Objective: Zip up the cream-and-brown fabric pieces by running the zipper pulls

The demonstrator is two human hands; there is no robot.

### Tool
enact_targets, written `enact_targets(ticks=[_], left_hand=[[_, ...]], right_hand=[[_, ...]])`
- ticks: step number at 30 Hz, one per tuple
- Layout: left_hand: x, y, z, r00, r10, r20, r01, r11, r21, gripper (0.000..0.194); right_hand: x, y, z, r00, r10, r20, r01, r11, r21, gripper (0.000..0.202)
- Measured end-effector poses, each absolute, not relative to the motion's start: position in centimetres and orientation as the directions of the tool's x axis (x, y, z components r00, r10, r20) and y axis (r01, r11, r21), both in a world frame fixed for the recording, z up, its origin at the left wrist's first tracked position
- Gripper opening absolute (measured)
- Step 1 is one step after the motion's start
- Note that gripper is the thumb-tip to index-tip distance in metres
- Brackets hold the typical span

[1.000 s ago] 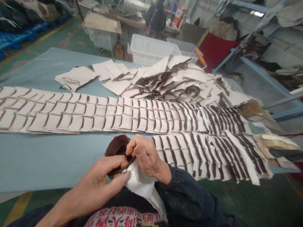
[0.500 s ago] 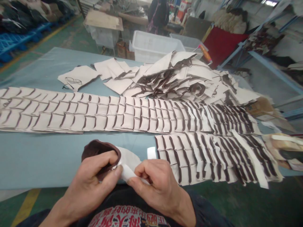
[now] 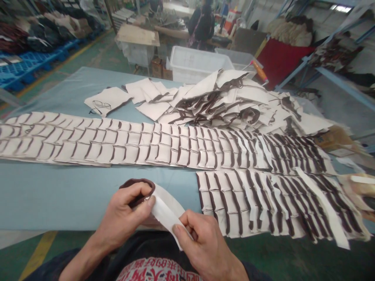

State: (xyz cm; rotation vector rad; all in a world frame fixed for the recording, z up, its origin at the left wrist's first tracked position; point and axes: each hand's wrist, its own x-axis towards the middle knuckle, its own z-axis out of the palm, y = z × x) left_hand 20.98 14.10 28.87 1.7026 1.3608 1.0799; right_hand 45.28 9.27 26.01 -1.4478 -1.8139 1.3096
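Observation:
My left hand [image 3: 129, 214] pinches the edge of a dark brown piece [image 3: 136, 183], with its thumb at the start of a white strip [image 3: 165, 214]. The strip's other end is gripped between the thumb and fingers of my right hand [image 3: 199, 238], and it runs slanting down between the two hands. A pale panel [image 3: 172, 201] curves behind the strip. Beyond my hands lie long overlapping rows of cream pieces with brown edges [image 3: 120, 138]. A shorter set of such rows [image 3: 234, 195] is at the right, with white strips on it.
A loose heap of cream and brown pieces [image 3: 222, 97] covers the back of the blue table [image 3: 73, 195]. Eyeglasses [image 3: 101, 105] rest on a cream piece. Behind are white bins [image 3: 199, 62], an orange-handled roller [image 3: 259, 72] and a person [image 3: 202, 23].
My right hand has moved right and down, away from my left, and more of the white strip shows between them. The white piece beside the shorter rows is no longer visible. The view has shifted slightly.

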Motion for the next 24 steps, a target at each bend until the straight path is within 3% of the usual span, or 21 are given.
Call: enact_targets(ticks=[9, 12, 14, 17, 20, 24], left_hand=[[18.5, 14.2, 28.8, 0.121, 0.972, 0.201, 0.433, -0.234, 0.87, 0.025], [17.9, 14.5, 29.7, 0.202, 0.957, 0.208, 0.435, -0.278, 0.856, 0.027], [18.1, 14.7, 30.4, 0.264, 0.94, 0.218, 0.431, -0.317, 0.845, 0.025], [19.0, 14.9, 31.3, 0.371, 0.895, 0.247, 0.434, -0.402, 0.806, 0.024], [19.8, 14.6, 31.5, 0.444, 0.859, 0.255, 0.432, -0.455, 0.779, 0.024], [19.4, 13.4, 30.3, 0.447, 0.877, 0.177, 0.425, -0.382, 0.821, 0.024]], right_hand=[[48.6, 8.6, 24.9, -0.575, 0.769, -0.279, 0.61, 0.175, -0.773, 0.03], [50.2, 10.0, 25.5, -0.517, 0.833, -0.197, 0.602, 0.19, -0.775, 0.018], [49.9, 11.8, 26.4, -0.48, 0.876, 0.038, 0.509, 0.314, -0.802, 0.027], [47.6, 15.1, 27.7, -0.495, 0.803, 0.333, 0.223, 0.488, -0.844, 0.04], [45.0, 17.9, 28.4, -0.587, 0.754, 0.296, 0.121, 0.443, -0.888, 0.043], [44.0, 19.2, 28.0, -0.719, 0.643, 0.264, 0.067, 0.443, -0.894, 0.031]])
